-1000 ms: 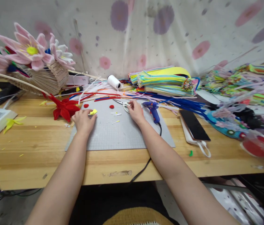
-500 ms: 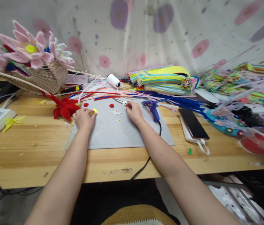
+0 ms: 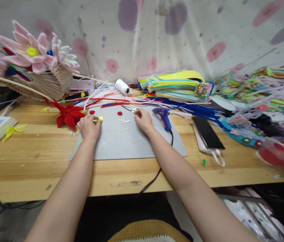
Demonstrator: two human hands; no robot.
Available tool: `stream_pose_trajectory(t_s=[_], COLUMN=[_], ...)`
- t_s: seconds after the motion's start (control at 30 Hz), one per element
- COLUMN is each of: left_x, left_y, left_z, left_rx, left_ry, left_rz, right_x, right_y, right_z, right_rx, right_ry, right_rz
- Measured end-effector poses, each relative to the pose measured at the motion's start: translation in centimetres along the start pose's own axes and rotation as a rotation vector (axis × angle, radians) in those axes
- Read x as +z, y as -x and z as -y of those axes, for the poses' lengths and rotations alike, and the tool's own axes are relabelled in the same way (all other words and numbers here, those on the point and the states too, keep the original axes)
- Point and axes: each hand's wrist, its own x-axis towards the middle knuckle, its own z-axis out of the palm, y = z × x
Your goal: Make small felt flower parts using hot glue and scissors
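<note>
"Yellow piece (image 3: pixel 100 118), one: where is it sitting, taking the grey mat (image 3: pixel 127 148) as landmark?"

"At the mat's left part. Left hand (image 3: pixel 89 128) is pinching it, thumb and fingertips nearly meeting; whether the piece is touching the mat is not showing clearly."

"What is lying nearest, working outward?"

"Black cord (image 3: pixel 152 183), one: crossing the wooden table (image 3: pixel 41 161) in front of the mat. Green scrap (image 3: pixel 204 162), one: lying just right of the mat's near right corner. Phone (image 3: pixel 207 132), one: resting right of the mat, on a white item with a looped strap."

"And on the mat itself?"

"Thin white and yellow trimmings (image 3: pixel 125 129), several: lying between the hands. Right hand (image 3: pixel 144 121): fingers curling closed about the handles of the scissors (image 3: pixel 129 108), whose blades are pointing toward the mat's far edge. Glue gun (image 3: pixel 166 117), blue, one: lying on the right part. Red discs (image 3: pixel 119 113), two: lying on the far left part."

"Beyond?"

"Red flower (image 3: pixel 68 116), one: lying just left of the mat. White spool (image 3: pixel 122 86) and bundled coloured stems (image 3: pixel 174 86): lying behind it. Pink flower (image 3: pixel 32 52), large: standing up behind and left of it. Spotted curtain (image 3: pixel 152 33): hanging behind everything."
</note>
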Motion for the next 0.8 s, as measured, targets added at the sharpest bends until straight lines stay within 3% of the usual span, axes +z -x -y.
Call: stream_pose_trajectory(t_s=[0.27, 0.47, 0.67, 0.8], left_x=[-0.2, -0.4, -0.4, -0.5], left_y=[-0.1, -0.6, -0.7, -0.2], left_z=[0.2, 0.7, 0.6, -0.2], left_rx=[-0.035, -0.168, -0.117, -0.107], left_ry=[0.062, 0.334, 0.518, 0.563], left_rz=[-0.035, -0.063, -0.239, -0.224], right_x=[0.0, 0.0, -0.5, -0.5], right_y=[0.1, 0.1, 0.1, 0.3], right_z=[0.1, 0.2, 0.6, 1.8], right_rx=[0.003, 0.015, 0.010, -0.048], right_ry=[0.003, 0.004, -0.051, -0.118], right_rz=[0.014, 0.017, -0.034, -0.015])
